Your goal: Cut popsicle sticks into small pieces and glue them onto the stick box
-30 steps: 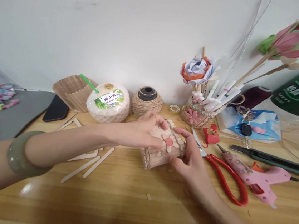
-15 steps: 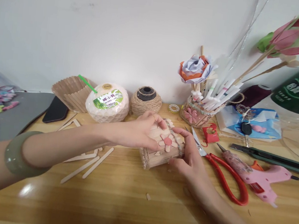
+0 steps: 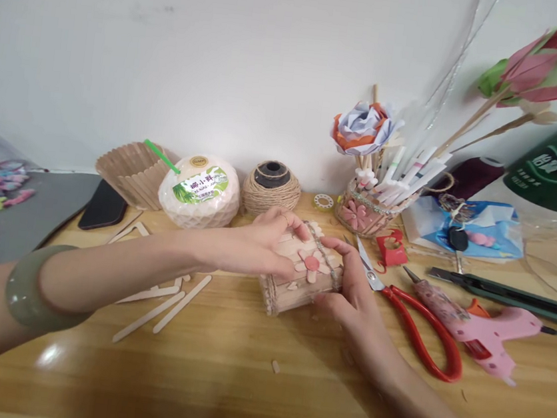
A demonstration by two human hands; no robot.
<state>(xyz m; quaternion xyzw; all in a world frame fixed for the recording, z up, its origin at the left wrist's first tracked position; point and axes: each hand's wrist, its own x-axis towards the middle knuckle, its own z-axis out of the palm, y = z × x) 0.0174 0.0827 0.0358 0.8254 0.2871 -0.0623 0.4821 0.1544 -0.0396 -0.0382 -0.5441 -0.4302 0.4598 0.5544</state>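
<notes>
A popsicle-stick pot point(image 3: 293, 294) lies on its side on the wooden table, with twine along its edges and a stick flower with a pink centre point(image 3: 311, 263) on its upper face. My left hand point(image 3: 275, 242) reaches over its far left side, thumb on the sticks near the flower and fingers over the back edge. At the pot's right end, my right hand point(image 3: 350, 284) grips with forefinger above and thumb below. The far fingertips of my left hand are partly hidden behind the pot. Red-handled scissors point(image 3: 420, 332) lie right beside my right hand.
Loose popsicle sticks point(image 3: 161, 310) lie left of the pot. Behind stand a wrapped coconut point(image 3: 200, 193), a twine spool point(image 3: 271, 188) and a pen pot point(image 3: 363, 215). A pink glue gun point(image 3: 490, 334) and a utility knife point(image 3: 510, 297) lie at right; a phone point(image 3: 104, 206) at left.
Both hands keep the same hold on the pot, which stays in place. The whole view has shifted very slightly; nothing else visibly differs.
</notes>
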